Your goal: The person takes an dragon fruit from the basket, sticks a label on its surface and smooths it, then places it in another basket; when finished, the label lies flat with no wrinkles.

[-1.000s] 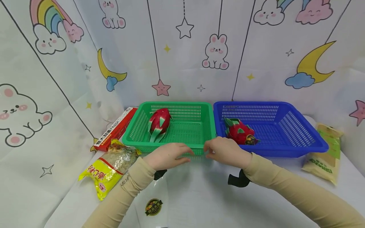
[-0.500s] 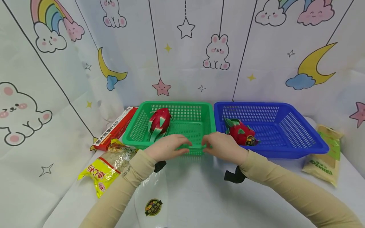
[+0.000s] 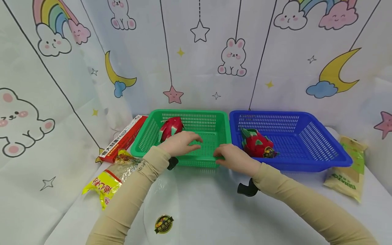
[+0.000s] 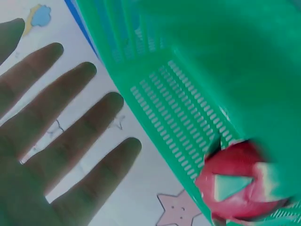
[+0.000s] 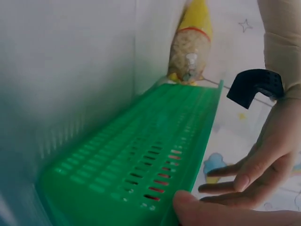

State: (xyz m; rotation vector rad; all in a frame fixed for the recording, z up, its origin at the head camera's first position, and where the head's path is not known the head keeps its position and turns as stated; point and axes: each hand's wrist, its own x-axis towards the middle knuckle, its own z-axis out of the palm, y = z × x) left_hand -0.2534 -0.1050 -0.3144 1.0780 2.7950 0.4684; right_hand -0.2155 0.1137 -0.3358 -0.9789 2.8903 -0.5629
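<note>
My left hand [image 3: 180, 143] hovers over the front of the green basket [image 3: 211, 112], with its fingers spread in the left wrist view. A red dragon fruit [image 3: 172, 126] lies in that basket at the left, partly covered by this hand in the head view. At the basket's front right corner is my right hand [image 3: 235, 157], its fingers loosely bent; in the right wrist view its thumb [image 5: 186, 200] lies against the rim. Beside it stands a blue basket [image 3: 309, 165], in whose left part another dragon fruit [image 3: 257, 143] with a round sticker lies.
At the left lie a red pasta box [image 3: 124, 137] and a yellow food bag [image 3: 105, 185]. A beige and green packet [image 3: 347, 175] rests right of the blue basket. A white, bag-like piece with a round sticker [image 3: 164, 224] lies on the white table [image 3: 211, 207].
The left hand has moved forward from the green basket's front rim to above its inside. My right hand has shifted slightly left and forward. Both baskets and dragon fruits have stayed put.
</note>
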